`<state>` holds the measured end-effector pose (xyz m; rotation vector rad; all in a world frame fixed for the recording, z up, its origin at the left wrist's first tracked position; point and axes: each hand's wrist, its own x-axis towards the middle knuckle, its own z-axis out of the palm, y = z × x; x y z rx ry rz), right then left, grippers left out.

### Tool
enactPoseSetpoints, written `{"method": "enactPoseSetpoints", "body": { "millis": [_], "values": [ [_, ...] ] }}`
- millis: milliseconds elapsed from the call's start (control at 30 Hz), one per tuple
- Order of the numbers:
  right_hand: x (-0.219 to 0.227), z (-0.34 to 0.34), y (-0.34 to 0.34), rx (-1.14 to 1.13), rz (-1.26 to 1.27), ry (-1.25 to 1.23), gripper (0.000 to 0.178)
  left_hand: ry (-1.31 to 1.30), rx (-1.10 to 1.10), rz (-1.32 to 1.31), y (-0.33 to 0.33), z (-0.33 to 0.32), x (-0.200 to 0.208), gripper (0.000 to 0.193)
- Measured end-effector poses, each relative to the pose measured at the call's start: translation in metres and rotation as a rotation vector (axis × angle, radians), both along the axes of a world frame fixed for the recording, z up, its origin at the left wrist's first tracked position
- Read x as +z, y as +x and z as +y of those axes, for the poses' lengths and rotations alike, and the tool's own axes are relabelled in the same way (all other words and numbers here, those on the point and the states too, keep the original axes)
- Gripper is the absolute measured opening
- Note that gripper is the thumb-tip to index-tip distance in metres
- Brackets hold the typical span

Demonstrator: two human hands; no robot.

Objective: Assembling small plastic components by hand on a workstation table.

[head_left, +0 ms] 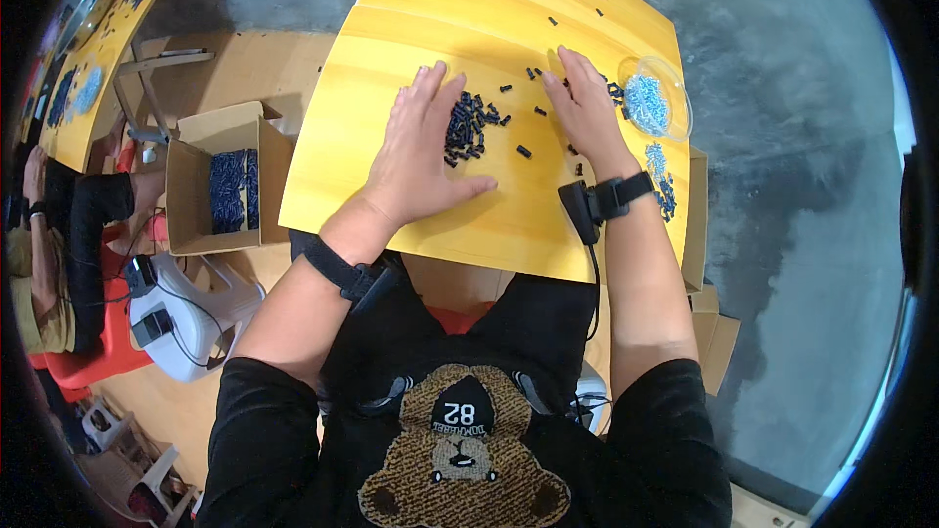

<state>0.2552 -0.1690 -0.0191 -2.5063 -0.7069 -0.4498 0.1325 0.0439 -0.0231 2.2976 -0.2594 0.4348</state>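
Clearly the left hand (416, 149), open with its thumb spread, is the nearer to the heap of small black parts (471, 127), just beside it at three o'clock. From the right hand (587, 115), also open, the heap lies at nine; between them a loose black piece (524, 152) points ten-to-four.

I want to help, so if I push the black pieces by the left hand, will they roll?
The black pieces may roll: they look short and roundish. They're probably light, being far smaller than the left hand.
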Motion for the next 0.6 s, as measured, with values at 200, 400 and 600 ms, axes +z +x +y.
{"method": "enactPoseSetpoints", "body": {
  "millis": [200, 400, 600],
  "values": [
    [-0.013, 0.020, 0.010, -0.052, 0.305, -0.248, 0.065, 0.151, -0.034, 0.064, 0.003, -0.002, -0.007, 0.100],
    [-0.008, 0.029, -0.012, 0.049, 0.383, -0.310, 0.074, 0.251, -0.079, 0.112, 0.003, -0.007, -0.008, 0.100],
    [-0.016, 0.033, -0.040, 0.211, 0.411, -0.235, 0.081, 0.243, -0.054, 0.115, 0.003, -0.008, -0.010, 0.103]
  ]
}}
